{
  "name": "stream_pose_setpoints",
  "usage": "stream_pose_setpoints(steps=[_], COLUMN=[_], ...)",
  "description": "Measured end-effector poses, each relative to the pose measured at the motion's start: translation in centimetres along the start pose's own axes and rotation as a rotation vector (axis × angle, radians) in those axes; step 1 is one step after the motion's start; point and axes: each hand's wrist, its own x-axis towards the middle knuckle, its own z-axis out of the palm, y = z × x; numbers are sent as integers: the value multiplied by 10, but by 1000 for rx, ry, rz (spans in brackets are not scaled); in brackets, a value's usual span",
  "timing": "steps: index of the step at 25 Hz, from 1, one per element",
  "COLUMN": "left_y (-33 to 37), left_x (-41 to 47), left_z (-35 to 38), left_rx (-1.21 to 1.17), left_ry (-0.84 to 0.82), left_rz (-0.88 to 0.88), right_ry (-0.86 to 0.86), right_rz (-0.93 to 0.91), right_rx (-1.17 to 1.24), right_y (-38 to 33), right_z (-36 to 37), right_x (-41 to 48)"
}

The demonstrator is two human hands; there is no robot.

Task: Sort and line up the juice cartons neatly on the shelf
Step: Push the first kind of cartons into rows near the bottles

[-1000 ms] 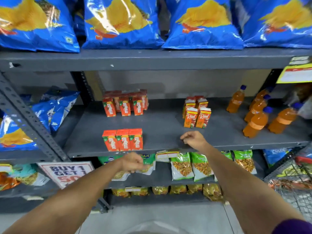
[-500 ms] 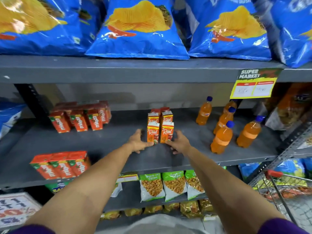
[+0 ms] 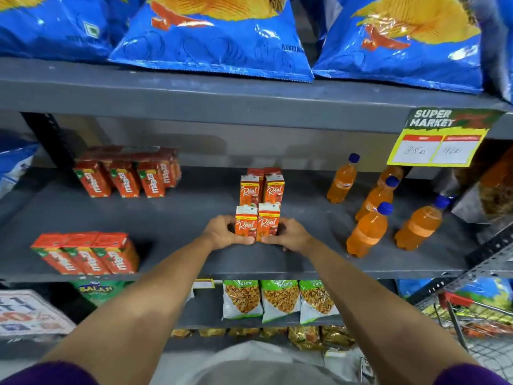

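Observation:
Two small orange "Real" juice cartons (image 3: 257, 221) stand side by side in the middle of the grey shelf (image 3: 180, 218). My left hand (image 3: 225, 232) grips the left carton's side and my right hand (image 3: 288, 237) grips the right carton's side, pressing the pair together. Behind them stands a second pair of Real cartons (image 3: 262, 190), with more behind that. Three orange-red Maaza cartons (image 3: 88, 252) sit in a row at the shelf's front left. Another group of Maaza cartons (image 3: 130, 175) stands at the back left.
Several orange soda bottles (image 3: 369, 229) with blue caps stand on the shelf's right side. Blue chip bags (image 3: 211, 37) fill the shelf above, and a yellow price tag (image 3: 438, 143) hangs from it. Snack packets (image 3: 280, 300) sit below. A wire cart (image 3: 472, 315) is at lower right.
Both hands moved from the shelf's front edge up to the front pair of Real cartons and closed on their sides. The camera shifted right and closer.

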Motion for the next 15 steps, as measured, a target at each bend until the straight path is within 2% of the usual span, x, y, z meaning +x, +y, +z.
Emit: stream_pose_setpoints(steps=[5,8,15], left_y=[-10,-12,-15], left_x=[-20,-34,-53], left_z=[11,20,27], left_rx=[-38,-26,-29], left_ry=[-51,-27,-34], left_rz=[-18,7,47], right_ry=[40,91,71], right_rz=[-28,-45,-31], right_rx=[36,48,12], right_y=[9,13,14], right_z=[7,14,17], right_x=[-23,-34,-52])
